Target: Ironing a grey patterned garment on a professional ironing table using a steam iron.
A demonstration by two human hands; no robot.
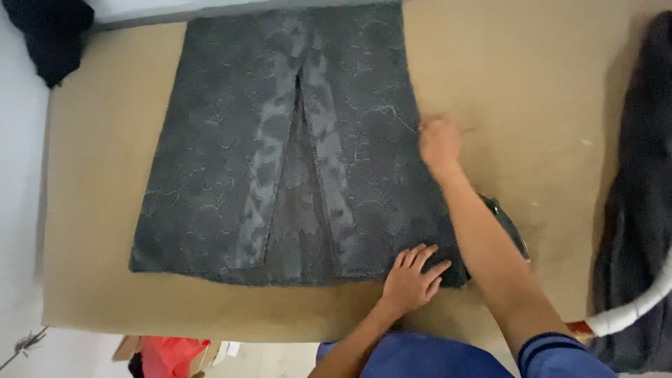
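Nearest, left hand lying flat with fingers spread, pressing the near right corner of a dark grey patterned skirt, gripping nothing. Further up, right hand blurred at the right edge of the skirt; cannot tell if fingers pinch the cloth or only touch it. Under the right forearm, a dark shiny object, partly hidden. Skirt spread flat in the middle of the tan-covered bench. Probably light, soft and limp, easy to wrinkle; best taken at the edges or corners. Far left, a black cloth.
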